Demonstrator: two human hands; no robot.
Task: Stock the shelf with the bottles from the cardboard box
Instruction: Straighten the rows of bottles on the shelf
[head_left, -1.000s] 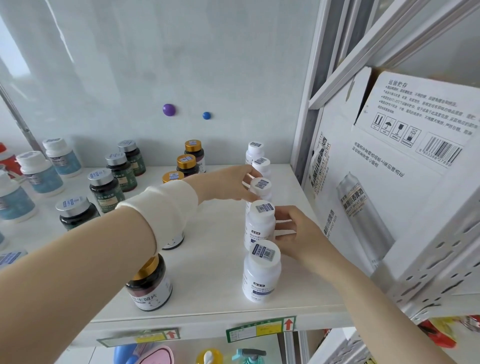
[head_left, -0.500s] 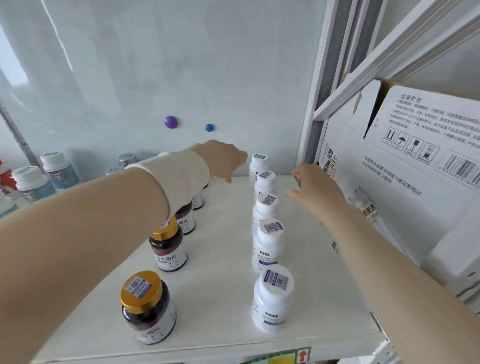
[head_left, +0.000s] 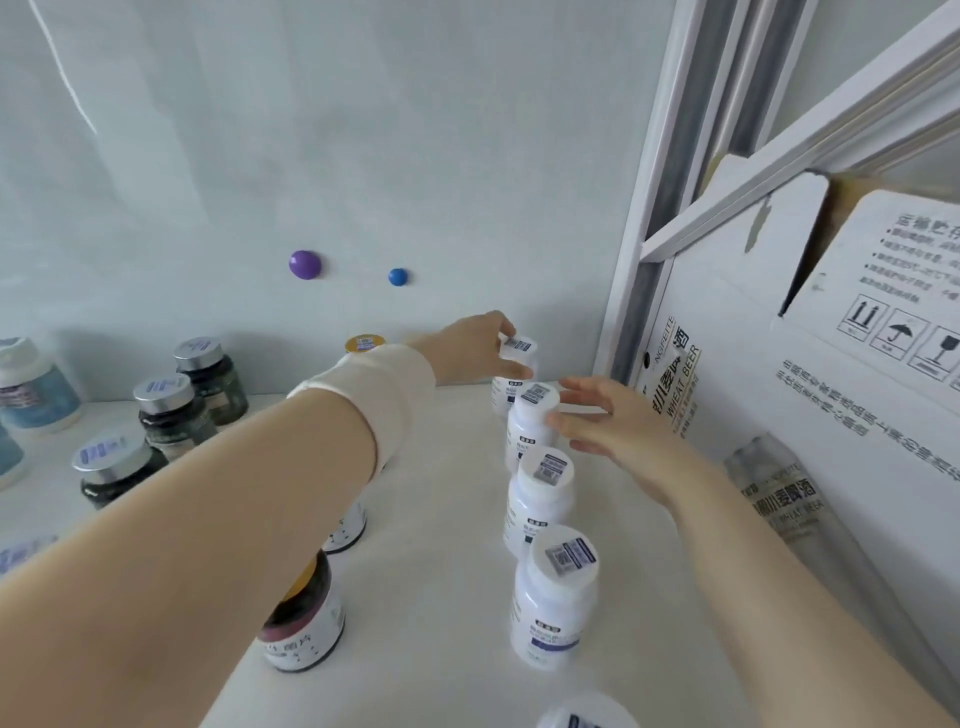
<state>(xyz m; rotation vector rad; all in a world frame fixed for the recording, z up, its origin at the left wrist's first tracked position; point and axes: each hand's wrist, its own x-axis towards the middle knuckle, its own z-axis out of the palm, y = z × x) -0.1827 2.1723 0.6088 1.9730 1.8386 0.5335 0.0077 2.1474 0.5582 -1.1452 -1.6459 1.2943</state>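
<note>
Shelf (head_left: 441, 571): a row of bottles (head_left: 540, 493) runs front to back along its right part. The rearmost bottle (head_left: 519, 347) stands by the back wall, with the left hand (head_left: 475, 345) gripping its cap. The right hand (head_left: 608, 426) lies just right of the second bottle (head_left: 530, 421) from the rear, possibly touching it. Jars (head_left: 304, 623) stand left of the row, partly under the left forearm. The cardboard box (head_left: 779, 364) stands right of the shelf, beyond the upright post (head_left: 649, 234).
</note>
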